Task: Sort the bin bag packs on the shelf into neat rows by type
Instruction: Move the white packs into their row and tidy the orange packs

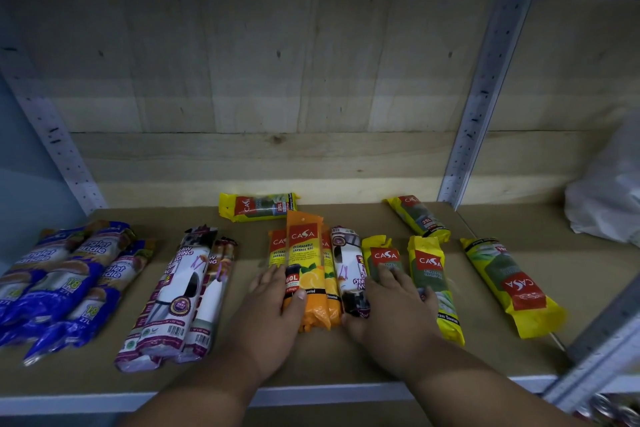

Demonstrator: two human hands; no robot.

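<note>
Left hand (273, 308) flat on orange plastic-wrapped bin bag packs (306, 274) mid-shelf, thumb hooked over top pack; right hand (391, 305) spread over stray white-purple drawstring pack (349, 270) & yellow film-wrapped pack (382, 258), gripping neither. Prob. light, squashy, slick film; best pinched mid-roll, not by crimped ends.

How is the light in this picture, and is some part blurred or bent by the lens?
Head view: dim overall, with one brighter patch on the back board behind the yellow pack; corners fall dark; the wide lens bends the shelf posts; the right hand is slightly motion-blurred, and the white bag at right is soft.
</note>
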